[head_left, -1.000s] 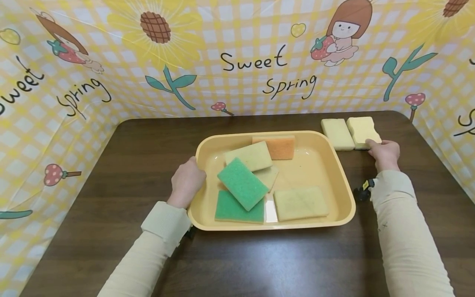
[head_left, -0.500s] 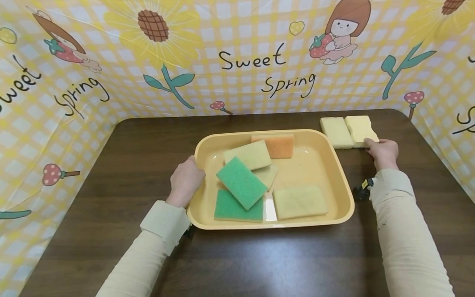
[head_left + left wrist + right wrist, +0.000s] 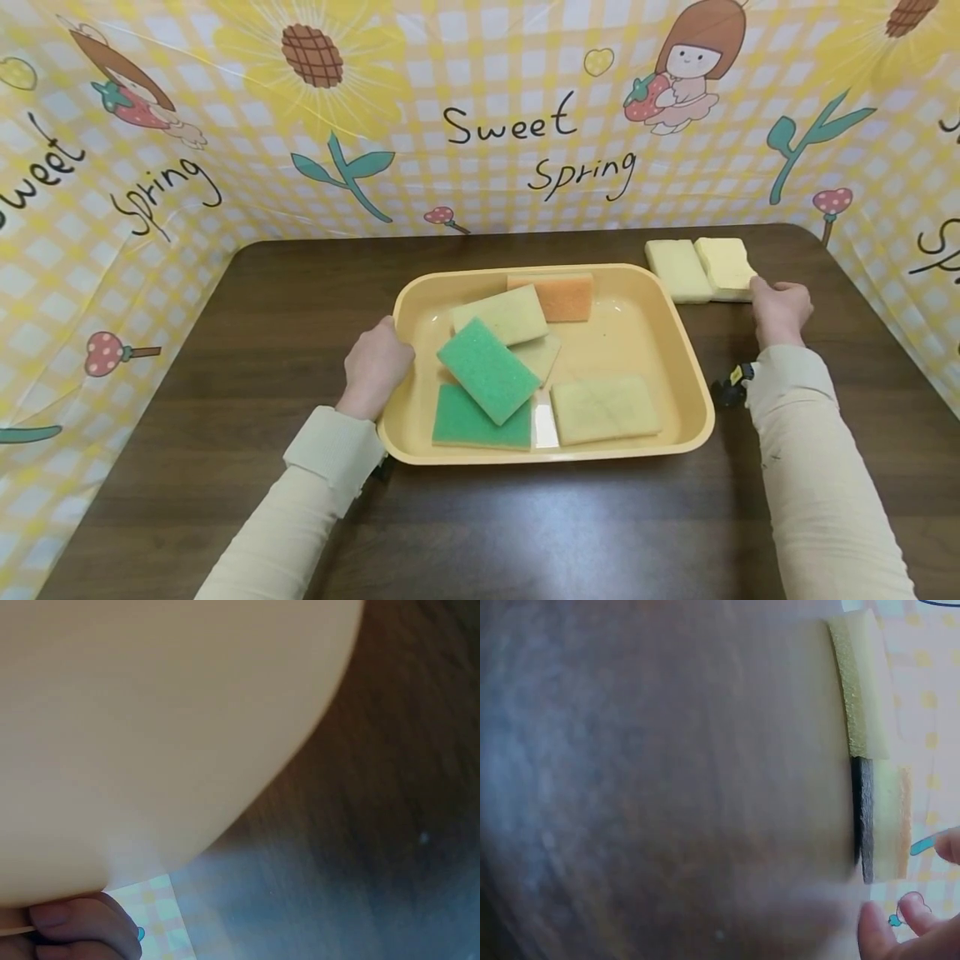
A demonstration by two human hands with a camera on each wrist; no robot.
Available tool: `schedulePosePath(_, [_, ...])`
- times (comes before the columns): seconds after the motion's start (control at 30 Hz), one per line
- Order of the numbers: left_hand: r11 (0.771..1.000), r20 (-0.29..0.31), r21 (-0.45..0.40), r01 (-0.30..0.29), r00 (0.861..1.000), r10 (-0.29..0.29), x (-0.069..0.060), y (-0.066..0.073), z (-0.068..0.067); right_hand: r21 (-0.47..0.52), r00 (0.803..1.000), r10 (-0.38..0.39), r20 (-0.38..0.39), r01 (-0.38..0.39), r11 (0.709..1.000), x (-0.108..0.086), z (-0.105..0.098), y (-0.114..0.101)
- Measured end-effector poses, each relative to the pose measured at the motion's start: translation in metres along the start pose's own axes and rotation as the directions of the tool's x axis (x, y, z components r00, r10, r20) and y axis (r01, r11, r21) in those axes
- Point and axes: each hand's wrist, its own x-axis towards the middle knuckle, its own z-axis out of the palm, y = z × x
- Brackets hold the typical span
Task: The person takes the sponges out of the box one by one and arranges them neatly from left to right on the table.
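My left hand (image 3: 378,367) grips the left rim of the yellow tray (image 3: 701,392); in the left wrist view its curled fingers (image 3: 82,922) show at the tray's underside (image 3: 165,735). At the back right, my right hand (image 3: 782,312) is beside the right edge of a pale yellow block (image 3: 726,262), which lies on a dark-bottomed sponge (image 3: 867,825). The right wrist view shows thumb and fingers (image 3: 877,934) spread apart, with a gap to that stack. A second pale sponge (image 3: 678,271) lies against its left side.
Inside the tray lie a green sponge (image 3: 487,371) across others, another green one (image 3: 472,421), an orange one (image 3: 567,298) and several pale ones, one at the front right (image 3: 606,408). A patterned cloth (image 3: 495,192) stands behind the dark wooden table (image 3: 285,317).
My right hand has let go of the stack's right edge and moved slightly right. The left hand stays on the tray rim, and the sponges look unmoved.
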Motion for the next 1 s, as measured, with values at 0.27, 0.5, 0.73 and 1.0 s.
schedulePosePath(0.27, [1.000, 0.003, 0.007, 0.005, 1.000, -0.005, -0.001, 0.001, 0.000, 0.206, 0.985, 0.072, -0.159, -0.038, 0.978, -0.001, -0.011, -0.006])
schedulePosePath(0.5, [1.000, 0.007, -0.001, -0.002, 1.000, 0.002, -0.001, 0.001, -0.001, 0.419, 0.967, 0.080, -0.243, 0.030, 0.907, -0.002, -0.024, -0.016])
schedulePosePath(0.73, [1.000, 0.008, -0.011, -0.004, 1.000, 0.004, -0.001, 0.001, -0.002, 0.497, 0.974, 0.025, -0.227, 0.094, 0.863, -0.012, -0.026, -0.033])
schedulePosePath(1.0, [1.000, 0.003, -0.018, -0.013, 1.000, 0.013, -0.001, 0.001, -0.001, 0.475, 0.973, -0.122, -0.194, 0.202, 0.856, -0.036, -0.016, -0.059])
